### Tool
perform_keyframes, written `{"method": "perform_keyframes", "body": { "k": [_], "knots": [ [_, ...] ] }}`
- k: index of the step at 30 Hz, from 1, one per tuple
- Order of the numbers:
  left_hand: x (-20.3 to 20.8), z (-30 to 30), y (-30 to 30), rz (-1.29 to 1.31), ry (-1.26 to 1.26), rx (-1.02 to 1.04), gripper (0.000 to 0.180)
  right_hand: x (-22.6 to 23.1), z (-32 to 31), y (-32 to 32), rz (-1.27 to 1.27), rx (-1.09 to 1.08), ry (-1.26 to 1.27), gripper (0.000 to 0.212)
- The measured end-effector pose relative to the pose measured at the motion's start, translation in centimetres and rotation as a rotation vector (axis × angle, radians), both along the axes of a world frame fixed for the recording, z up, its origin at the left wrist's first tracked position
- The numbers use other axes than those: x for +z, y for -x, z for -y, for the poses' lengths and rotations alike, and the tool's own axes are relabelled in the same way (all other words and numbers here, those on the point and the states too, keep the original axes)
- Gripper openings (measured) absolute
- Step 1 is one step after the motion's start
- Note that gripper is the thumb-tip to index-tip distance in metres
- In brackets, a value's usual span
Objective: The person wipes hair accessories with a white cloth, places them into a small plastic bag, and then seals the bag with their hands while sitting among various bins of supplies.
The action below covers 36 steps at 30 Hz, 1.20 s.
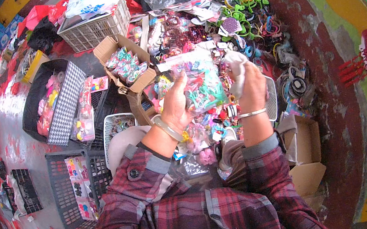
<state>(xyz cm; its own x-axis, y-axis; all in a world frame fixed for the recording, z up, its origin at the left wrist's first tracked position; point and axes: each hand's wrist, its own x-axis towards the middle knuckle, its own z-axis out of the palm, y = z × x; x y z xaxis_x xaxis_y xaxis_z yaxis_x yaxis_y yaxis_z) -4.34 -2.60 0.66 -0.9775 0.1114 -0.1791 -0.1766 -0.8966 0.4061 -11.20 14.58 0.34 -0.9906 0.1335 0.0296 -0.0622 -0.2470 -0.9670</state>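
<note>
here the left hand [175,108] and right hand [251,87] each grip a clear packet [200,82] (bright trinkets inside) above an open cardboard box [125,63].

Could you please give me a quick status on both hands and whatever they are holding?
Left hand shut on clear bag of colourful clips. Right hand shut on white cloth. Open cardboard box beside, trinkets below.

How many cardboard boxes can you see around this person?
3. One open cardboard box of small packets lies ahead on the left; two more cardboard boxes sit by the person's right elbow. Clutter may hide others.
</note>
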Motion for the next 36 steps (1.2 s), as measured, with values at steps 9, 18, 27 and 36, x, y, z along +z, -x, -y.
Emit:
{"method": "perform_keyframes", "body": {
  "k": [9,18,27,36],
  "knots": [
    [0.6,-0.2,-0.3,0.022,0.022,0.059,0.045,3.2,5.0,-5.7,-0.728,0.259,-1.305,0.048],
    [-1.8,0.3,0.3,0.123,0.117,0.070,0.036,2.5,5.6,-5.5,-0.829,0.205,-1.270,0.042],
    [0.2,3.0,-0.1,-0.016,-0.031,0.232,0.041,1.4,7.7,-8.2,-0.993,0.504,-1.015,0.047],
    [-1.1,4.9,1.0,-0.132,-0.176,0.183,0.041,0.9,5.7,-7.9,-0.355,0.288,-0.156,0.028]
  ]
}}
